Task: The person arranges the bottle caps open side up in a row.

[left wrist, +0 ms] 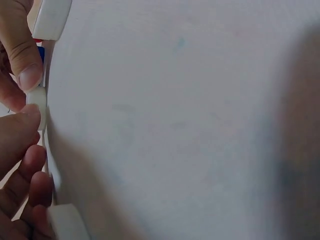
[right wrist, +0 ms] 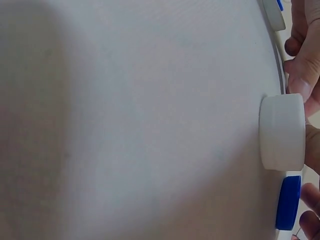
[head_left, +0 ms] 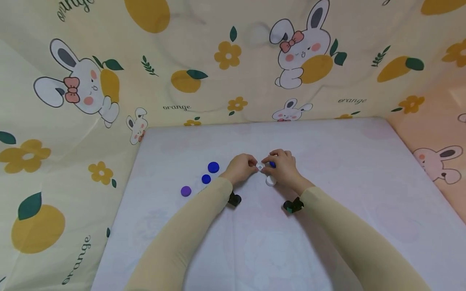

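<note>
Over there, the left hand (head_left: 240,167) and the right hand (head_left: 285,169) pinch a small white piece (head_left: 260,166) between their fingertips, just lower right of the frame's centre. Two blue discs (head_left: 213,167) and a purple disc (head_left: 186,191) lie lower left.

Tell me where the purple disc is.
In the head view, the purple disc lies on the table, left of the left sleeve and near the smaller blue disc.

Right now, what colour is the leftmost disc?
The leftmost disc is purple; head view shows it best.
</note>
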Available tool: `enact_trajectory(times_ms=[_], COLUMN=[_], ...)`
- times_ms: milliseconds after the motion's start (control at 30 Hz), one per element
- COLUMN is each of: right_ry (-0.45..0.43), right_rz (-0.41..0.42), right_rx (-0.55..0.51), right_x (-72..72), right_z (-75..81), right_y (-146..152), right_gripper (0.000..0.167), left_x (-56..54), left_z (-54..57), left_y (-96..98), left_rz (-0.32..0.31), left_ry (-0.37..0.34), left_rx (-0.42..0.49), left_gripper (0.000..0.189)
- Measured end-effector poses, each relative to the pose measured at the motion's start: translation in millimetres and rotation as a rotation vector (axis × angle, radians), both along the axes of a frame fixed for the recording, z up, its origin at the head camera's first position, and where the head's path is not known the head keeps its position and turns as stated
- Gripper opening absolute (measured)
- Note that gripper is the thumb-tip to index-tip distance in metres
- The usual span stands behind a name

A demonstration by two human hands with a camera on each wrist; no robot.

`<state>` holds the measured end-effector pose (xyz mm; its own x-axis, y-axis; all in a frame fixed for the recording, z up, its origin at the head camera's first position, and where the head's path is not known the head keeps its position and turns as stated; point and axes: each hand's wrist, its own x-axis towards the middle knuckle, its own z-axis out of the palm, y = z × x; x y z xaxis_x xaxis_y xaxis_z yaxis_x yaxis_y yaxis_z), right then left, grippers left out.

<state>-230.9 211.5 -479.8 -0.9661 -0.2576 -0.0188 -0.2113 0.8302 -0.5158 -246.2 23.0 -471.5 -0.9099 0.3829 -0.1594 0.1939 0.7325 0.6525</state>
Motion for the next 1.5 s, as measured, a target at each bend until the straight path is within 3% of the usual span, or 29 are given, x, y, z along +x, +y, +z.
enact_trajectory(times_ms=[300,567,900,1233,1500], right_ry=[0.015,0.092,0.083,-0.162,-0.436], right_rz=[0.012,0.028,0.033,0.0,-0.039], right_rx=[0.009,0.014,-0.034,-0.274,-0.459], right_x=[1.0,-2.9,-3.1,-7.4,-10.4], right_z=[7.0,18.0,25.3,40.2,46.2], right_y=[-3.8,-7.1,-14.8,-23.4,-34.2], right_gripper=[0.029,0.031,0.032,0.041,0.05], left_x=[2.8,0.2,1.7,-1.2,0.4], left_z=[8.0,10.0,14.4,25.6,34.0], left_y=[-3.1,-11.9,-25.3,-41.9,-45.0], left_rz=[0.003,0.035,0.047,0.113,0.248], left_ry=[-0.008,0.018,0.019,-0.132,-0.306], left_rx=[0.007,0.113,0.142,0.366,0.43], left_gripper=[0.023,0.025,0.028,0.031,0.051])
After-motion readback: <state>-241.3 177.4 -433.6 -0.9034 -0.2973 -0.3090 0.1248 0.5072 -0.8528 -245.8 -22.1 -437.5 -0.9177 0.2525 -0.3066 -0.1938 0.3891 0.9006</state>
